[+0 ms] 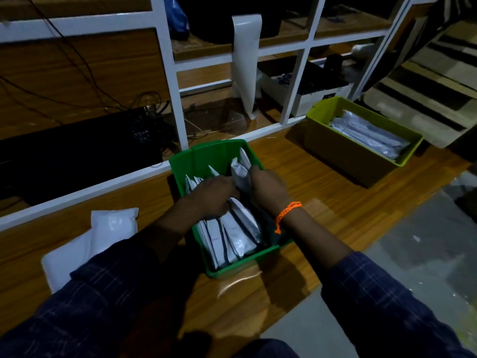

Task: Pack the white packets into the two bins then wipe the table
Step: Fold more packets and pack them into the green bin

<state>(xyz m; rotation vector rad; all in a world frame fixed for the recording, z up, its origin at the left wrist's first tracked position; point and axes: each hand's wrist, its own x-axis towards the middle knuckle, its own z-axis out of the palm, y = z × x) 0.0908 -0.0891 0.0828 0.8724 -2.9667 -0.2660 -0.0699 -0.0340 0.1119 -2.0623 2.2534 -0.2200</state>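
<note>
Both hands [211,195] [268,188] grip white packets [240,174] in the green bin [206,153].

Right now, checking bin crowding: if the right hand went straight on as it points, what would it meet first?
The upright white packet that the right hand pinches; beyond, probably the green bin's far wall; depth unclear.

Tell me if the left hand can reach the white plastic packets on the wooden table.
Probably yes: the white plastic packets lie close beside the left hand, with nothing between.
</note>
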